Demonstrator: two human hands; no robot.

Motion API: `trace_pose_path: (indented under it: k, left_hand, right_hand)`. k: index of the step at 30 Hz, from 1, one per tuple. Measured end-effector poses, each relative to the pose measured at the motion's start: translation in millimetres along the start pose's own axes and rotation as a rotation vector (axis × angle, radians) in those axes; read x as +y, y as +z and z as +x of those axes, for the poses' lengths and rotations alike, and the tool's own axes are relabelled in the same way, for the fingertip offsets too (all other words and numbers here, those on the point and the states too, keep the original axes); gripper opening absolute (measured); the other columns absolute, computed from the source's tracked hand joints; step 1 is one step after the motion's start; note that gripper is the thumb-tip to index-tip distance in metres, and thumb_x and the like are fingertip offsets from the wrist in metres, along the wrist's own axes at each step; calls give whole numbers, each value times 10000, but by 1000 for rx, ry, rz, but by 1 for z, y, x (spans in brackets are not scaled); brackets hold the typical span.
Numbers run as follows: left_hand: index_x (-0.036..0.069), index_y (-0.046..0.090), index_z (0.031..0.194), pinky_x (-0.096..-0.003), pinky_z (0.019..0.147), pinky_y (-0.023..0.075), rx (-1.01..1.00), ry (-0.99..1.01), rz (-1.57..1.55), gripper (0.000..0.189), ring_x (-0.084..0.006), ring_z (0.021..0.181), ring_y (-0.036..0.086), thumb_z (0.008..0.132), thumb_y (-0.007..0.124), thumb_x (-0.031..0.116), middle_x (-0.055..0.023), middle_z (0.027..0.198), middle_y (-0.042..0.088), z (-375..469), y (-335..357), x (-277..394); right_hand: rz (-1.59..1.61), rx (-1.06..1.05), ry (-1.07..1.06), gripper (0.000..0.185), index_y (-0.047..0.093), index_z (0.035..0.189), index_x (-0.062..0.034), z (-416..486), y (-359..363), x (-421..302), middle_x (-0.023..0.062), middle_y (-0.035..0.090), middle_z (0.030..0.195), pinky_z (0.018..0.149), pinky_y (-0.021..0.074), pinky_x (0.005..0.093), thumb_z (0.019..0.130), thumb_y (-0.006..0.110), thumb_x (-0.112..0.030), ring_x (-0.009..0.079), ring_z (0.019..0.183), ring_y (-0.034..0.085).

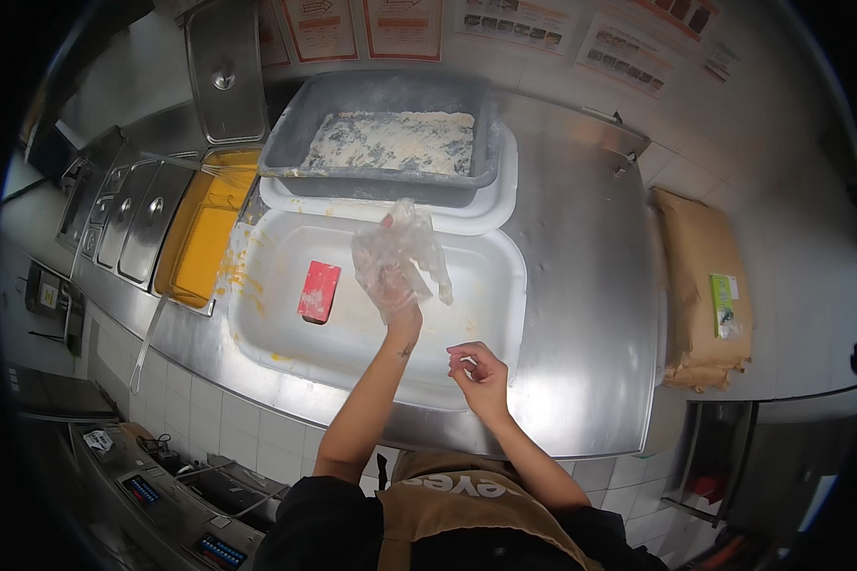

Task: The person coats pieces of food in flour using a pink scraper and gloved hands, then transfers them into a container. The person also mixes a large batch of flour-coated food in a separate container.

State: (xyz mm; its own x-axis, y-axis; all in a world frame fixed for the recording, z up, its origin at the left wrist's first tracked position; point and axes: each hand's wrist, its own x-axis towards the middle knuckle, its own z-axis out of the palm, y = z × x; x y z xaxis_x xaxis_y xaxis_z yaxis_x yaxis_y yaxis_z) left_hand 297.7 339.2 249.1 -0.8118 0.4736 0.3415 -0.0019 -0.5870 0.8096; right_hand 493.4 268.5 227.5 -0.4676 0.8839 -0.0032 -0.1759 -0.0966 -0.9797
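Observation:
Clear, crumpled plastic film, apparently a disposable glove, surrounds my left hand (393, 275) above the white tub (496, 314). Loose plastic (439, 275) hangs off its right side, and the film blurs the position of my fingers. My right hand (482, 375) is bare, over the tub's near right side. Its fingers curl towards the thumb with a small gap, and nothing shows in it. Left of my left hand, a red block-shaped object (319, 291) dusted with white powder lies in the tub.
A grey bin (378, 185) of white flour-like powder stands behind. At left, a wire basket (203, 246) sits in yellow liquid (168, 268) beside a whisk (221, 171) and lidded steel pans (150, 214). Brown paper sacks (703, 285) lie right of the steel table (585, 300).

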Motion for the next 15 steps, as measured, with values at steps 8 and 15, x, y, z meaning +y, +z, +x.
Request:
trace_pose_path:
  k: [8, 15]
  left_hand:
    - [13, 517, 1439, -381, 1207, 343, -253, 246, 950, 626, -281, 1400, 476, 983, 630, 427, -135, 1495, 531, 216, 66, -35]
    - [116, 389, 1586, -385, 1261, 233, -457, 211, 1393, 999, -305, 1522, 321, 873, 498, 806, -148, 1667, 316, 265, 66, -63]
  right_hand:
    - [159, 29, 151, 320, 689, 1168, 54, -16, -31, -8, 48, 641, 992, 737, 511, 259, 902, 570, 185, 108, 844, 588]
    - [674, 51, 251, 251, 682, 1195, 67, -28, -45, -24, 69, 667, 959, 691, 462, 280, 956, 610, 86, 162, 811, 577]
